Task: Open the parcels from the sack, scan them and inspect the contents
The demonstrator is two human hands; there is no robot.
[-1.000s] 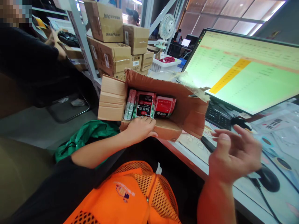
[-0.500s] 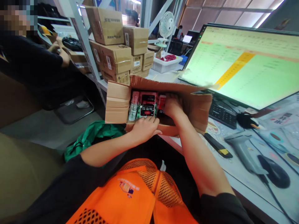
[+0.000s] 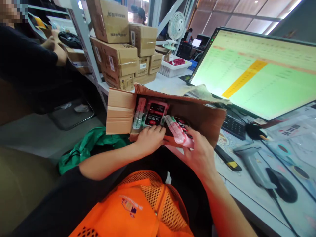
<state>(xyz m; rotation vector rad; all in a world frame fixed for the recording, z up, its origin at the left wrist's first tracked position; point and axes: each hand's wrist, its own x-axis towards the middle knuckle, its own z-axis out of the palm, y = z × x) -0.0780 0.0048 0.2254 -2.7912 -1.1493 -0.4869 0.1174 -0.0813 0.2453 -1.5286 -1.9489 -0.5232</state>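
An open cardboard box (image 3: 121, 113) rests in front of me with its flaps folded out. Clear-wrapped packs of pink and green rolls with black labels, which look like garbage bag rolls, fill its left part; one pack (image 3: 155, 113) lies label up, another stands on edge beside it. My left hand (image 3: 151, 140) is closed over the near wall of the box, fingers curled past the rim. My right hand (image 3: 201, 153) grips another pack of garbage bag rolls (image 3: 178, 131), tilted at the near rim, thumb on the near side. Its fingertips are partly hidden behind the pack.
Stacked cartons (image 3: 119, 59) and a white basket (image 3: 174, 67) stand behind the box. To the right are a monitor (image 3: 249, 72), keyboard (image 3: 233, 125), box cutter (image 3: 228, 158), barcode scanner (image 3: 255, 166) and mouse (image 3: 282, 186). Green fabric (image 3: 91, 148) lies lower left. A person (image 3: 27, 62) sits at left.
My right hand has come up from deep in the box toward me, bringing a pack of garbage bag rolls to the near rim. My left hand stays on the near wall.
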